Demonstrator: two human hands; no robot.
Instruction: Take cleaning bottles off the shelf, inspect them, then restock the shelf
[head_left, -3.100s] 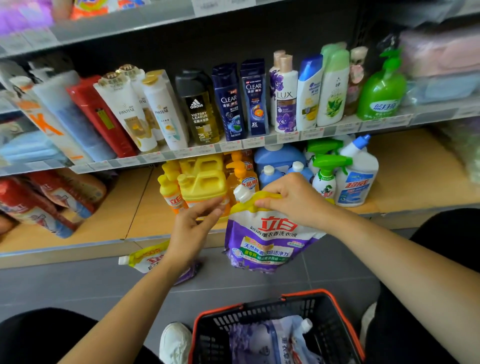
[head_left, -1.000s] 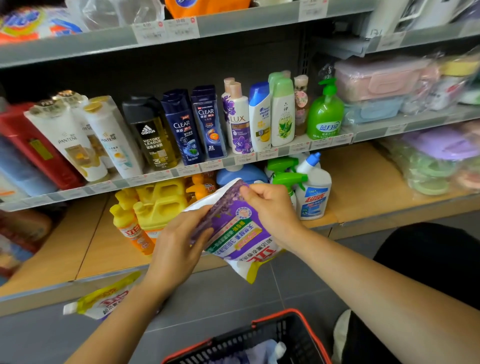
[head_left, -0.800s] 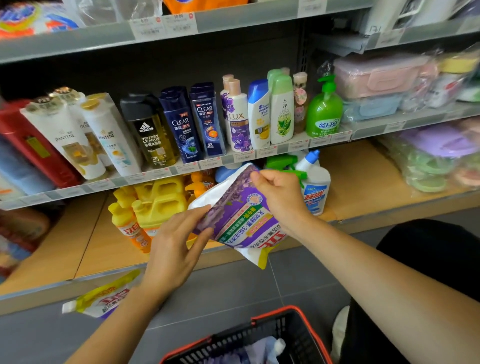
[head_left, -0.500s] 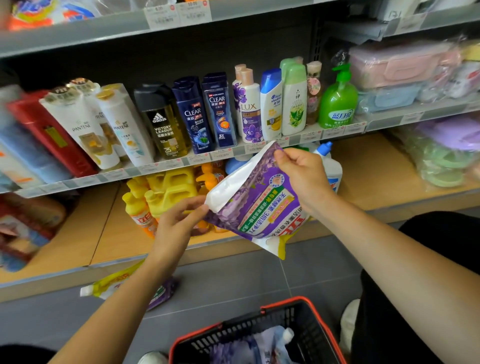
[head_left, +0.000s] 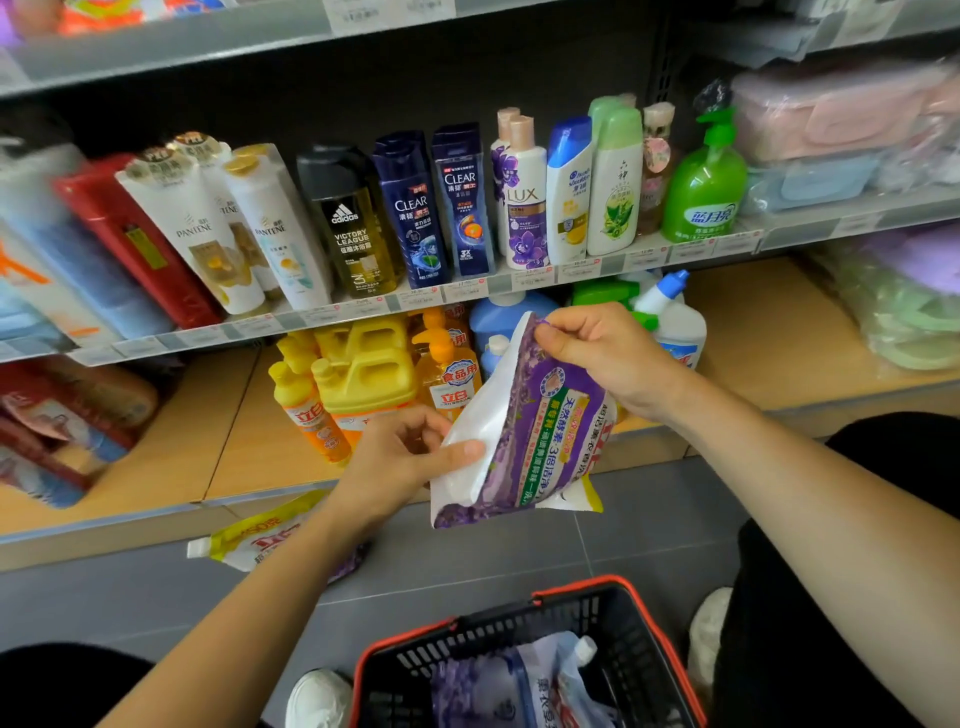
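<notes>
Currently, lower shelf (head_left: 753, 332): wooden, bottles crowded mid-shelf; its far ends are blurred.
Basket (head_left: 649, 613): below the shelf, cut off by the frame.
Purple pouch (head_left: 545, 431): held in front of the shelf, bottom end up, probably for inspection; spout hidden.
Right hand (head_left: 608, 358): pinches the pouch's top corner.
Left hand (head_left: 400, 457): grips its white edge.

The pouch (head_left: 540, 431) is purple with small flowers on it, a green strip with white words, a yellow corner and a plain white back. The basket (head_left: 467, 649) is black with a red rim. The jugs (head_left: 374, 364) are yellow. The pump bottle (head_left: 701, 187) is bright green. The Clear bottles (head_left: 413, 218) are dark blue. The Pantene bottles (head_left: 200, 228) are white with gold caps. The Lux bottle (head_left: 525, 208) is white with a purple flower. The floor (head_left: 493, 561) is grey, and the low shelf (head_left: 753, 332) is light brown.
</notes>
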